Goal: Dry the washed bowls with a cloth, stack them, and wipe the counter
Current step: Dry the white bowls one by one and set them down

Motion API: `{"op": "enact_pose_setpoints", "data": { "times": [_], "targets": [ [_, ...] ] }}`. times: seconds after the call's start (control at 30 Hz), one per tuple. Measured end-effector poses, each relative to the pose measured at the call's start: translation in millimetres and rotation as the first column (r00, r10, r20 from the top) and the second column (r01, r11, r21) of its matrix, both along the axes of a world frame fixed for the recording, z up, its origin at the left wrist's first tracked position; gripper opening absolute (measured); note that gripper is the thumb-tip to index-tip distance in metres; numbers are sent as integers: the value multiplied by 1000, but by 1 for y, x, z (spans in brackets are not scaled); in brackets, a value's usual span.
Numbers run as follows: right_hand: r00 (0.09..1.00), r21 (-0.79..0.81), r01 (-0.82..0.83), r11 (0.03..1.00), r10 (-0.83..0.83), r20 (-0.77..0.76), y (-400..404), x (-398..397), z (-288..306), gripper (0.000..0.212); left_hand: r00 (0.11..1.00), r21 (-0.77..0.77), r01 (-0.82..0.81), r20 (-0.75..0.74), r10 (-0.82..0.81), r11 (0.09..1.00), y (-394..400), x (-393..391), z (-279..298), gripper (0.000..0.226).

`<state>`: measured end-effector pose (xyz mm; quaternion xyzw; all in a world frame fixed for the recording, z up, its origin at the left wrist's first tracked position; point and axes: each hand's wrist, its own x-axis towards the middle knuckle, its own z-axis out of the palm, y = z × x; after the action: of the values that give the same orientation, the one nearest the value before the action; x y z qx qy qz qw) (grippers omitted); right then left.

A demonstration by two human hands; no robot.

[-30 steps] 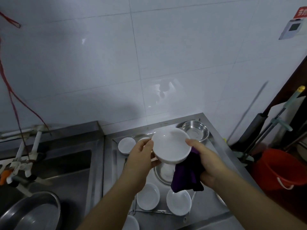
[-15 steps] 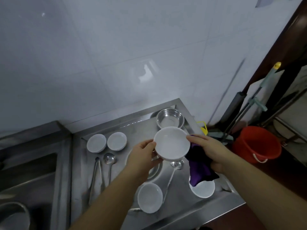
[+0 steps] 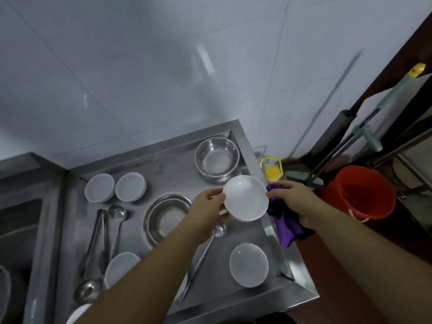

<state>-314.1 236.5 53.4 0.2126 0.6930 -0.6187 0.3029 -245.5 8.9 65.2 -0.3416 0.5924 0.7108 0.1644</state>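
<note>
You hold a white bowl up in the air over the right side of the worktop, with its open side facing you. Your left hand pinches the left rim, thumb on the front. Your right hand pinches the right rim and also grips the purple cloth, which hangs down behind the bowl. To dry it well, keep the left hand steady, push the cloth into the bowl and rub round and round, then do the back too. Hold tight, because a wet bowl can slip. More white bowls wait below: two at the back left, one in front and one near your left arm. A steel bowl, a steel plate, tongs and ladles lie around, so there is little room for a stack. A red bucket sits on the floor to the right.
</note>
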Motion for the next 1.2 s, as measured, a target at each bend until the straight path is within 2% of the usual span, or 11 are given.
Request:
{"op": "enact_pose_setpoints", "data": {
  "times": [0.23,0.33,0.53,0.63,0.7,0.83,0.93,0.97,1.07,1.13,1.2],
  "targets": [
    [1000,210,-27,977,25,13,-3,-8,-73,22,989,-107,60,138,-45,992,9,-17,-69,15],
    [999,312,-33,950,28,20,-8,-8,-103,24,978,-196,128,190,-90,972,6,-27,-98,23],
    [998,407,-36,913,13,60,-22,-5,-141,15,955,-306,248,233,-181,919,3,-51,-132,20],
    [998,434,-32,900,5,62,-28,-4,-153,10,948,-349,286,237,-211,892,-2,-58,-148,18],
    [998,449,-52,892,29,57,-33,-5,-160,4,946,-389,297,245,-213,872,-7,-61,-160,24],
    [994,427,-110,898,90,67,-42,-6,-170,18,949,-428,282,257,-184,859,-15,-63,-177,28],
    [992,435,-128,891,106,73,-43,-8,-175,6,948,-460,296,248,-199,837,-17,-64,-184,29],
    [992,435,-126,892,106,70,-43,-9,-175,3,945,-472,309,247,-213,825,-17,-64,-185,30],
    [989,455,-145,879,123,78,-38,-10,-174,13,931,-496,356,258,-258,792,-17,-62,-184,34],
    [991,453,-131,882,112,69,-32,-9,-169,12,934,-520,352,254,-253,778,-17,-55,-177,39],
    [993,426,-115,897,96,66,-24,-5,-162,9,935,-613,353,210,-285,707,-17,-42,-165,40]
  ]
}}
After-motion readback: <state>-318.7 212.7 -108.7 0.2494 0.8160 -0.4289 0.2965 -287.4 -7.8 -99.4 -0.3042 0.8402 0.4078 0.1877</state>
